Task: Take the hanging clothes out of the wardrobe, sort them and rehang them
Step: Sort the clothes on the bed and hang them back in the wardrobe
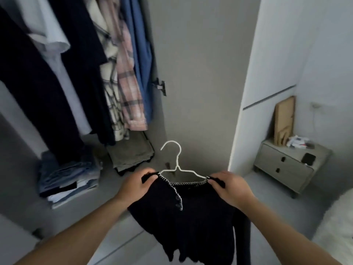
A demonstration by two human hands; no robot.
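A black knit top (pixel 191 224) with white stitching along the neckline hangs on a white wire hanger (pixel 176 165) in front of me. My left hand (pixel 136 186) grips the top's left shoulder and my right hand (pixel 231 188) grips its right shoulder, both over the hanger's ends. The hook points up, free of any rail. In the open wardrobe at upper left hang several garments: dark ones (pixel 24 77), a white shirt (pixel 55 54), a cream checked shirt (pixel 109 88), a pink plaid shirt (pixel 128 88) and a blue one (pixel 142 60).
Folded jeans and clothes (pixel 68 178) are stacked on the wardrobe shelf, beside a folded olive pile (pixel 131 153). The open wardrobe door (pixel 200 83) stands ahead. A grey two-drawer nightstand (pixel 286 165) carries a phone and small items at right. White fluffy bedding (pixel 338 226) lies at lower right.
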